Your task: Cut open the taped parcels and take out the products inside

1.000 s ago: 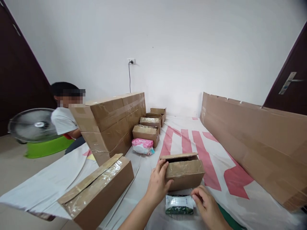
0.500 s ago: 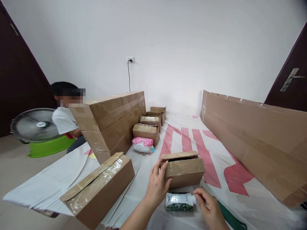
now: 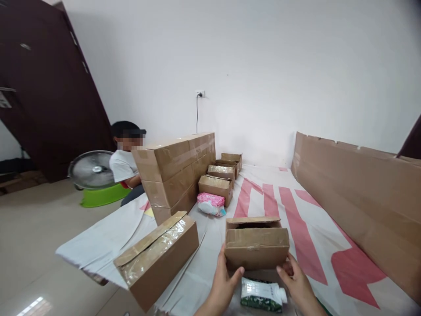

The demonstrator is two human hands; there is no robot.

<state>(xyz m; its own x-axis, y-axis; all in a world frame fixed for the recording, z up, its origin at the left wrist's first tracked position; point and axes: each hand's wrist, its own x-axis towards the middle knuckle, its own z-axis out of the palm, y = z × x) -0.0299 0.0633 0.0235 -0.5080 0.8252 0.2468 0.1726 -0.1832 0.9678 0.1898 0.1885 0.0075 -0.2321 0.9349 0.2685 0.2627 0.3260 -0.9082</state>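
Note:
A small cardboard box point(image 3: 257, 256) stands on the cloth in front of me, its top flaps partly raised with a dark gap between them. My left hand point(image 3: 225, 281) grips its lower left corner, thumb at the front. At the lower right corner my right hand point(image 3: 294, 276) holds the box with curled fingers. Between my wrists lies a green and white carton point(image 3: 263, 295) with a white cap, on its side and close to my right thumb; neither hand appears to hold it.
A longer cardboard box point(image 3: 161, 259) lies at the left. Behind it rises a stack of boxes point(image 3: 176, 173), with smaller boxes point(image 3: 215, 188) and a pink wipes pack point(image 3: 211, 204) alongside. A cardboard panel point(image 3: 355, 188) borders the right. A person point(image 3: 124, 164) sits beside a fan point(image 3: 94, 169).
My right hand has gone from the carton's cap to the box's right corner. My left hand has slid from the box's top edge down to its lower left corner. The view has turned left.

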